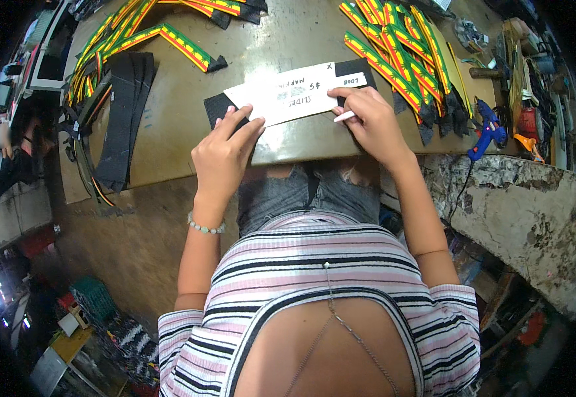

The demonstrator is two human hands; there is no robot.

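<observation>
A white card template (278, 96) with handwriting on it lies slantwise over a black strip (353, 67), whose ends show at both sides of the card. My left hand (225, 149) rests its spread fingertips on the card's near left edge. A slim white pen (345, 116) is gripped in my right hand (369, 119), its tip pointing left beside the card's right end. The fingertips of that hand also touch the card near the right end. Whether the pen tip meets the strip is hard to tell.
Striped green, yellow and red bands with black ends (400, 53) are piled at the far right; more bands (182, 46) lie at the far left. Black strips (126, 119) are stacked left. A blue glue gun (488, 129) with a cord sits by the table's (288, 147) right edge.
</observation>
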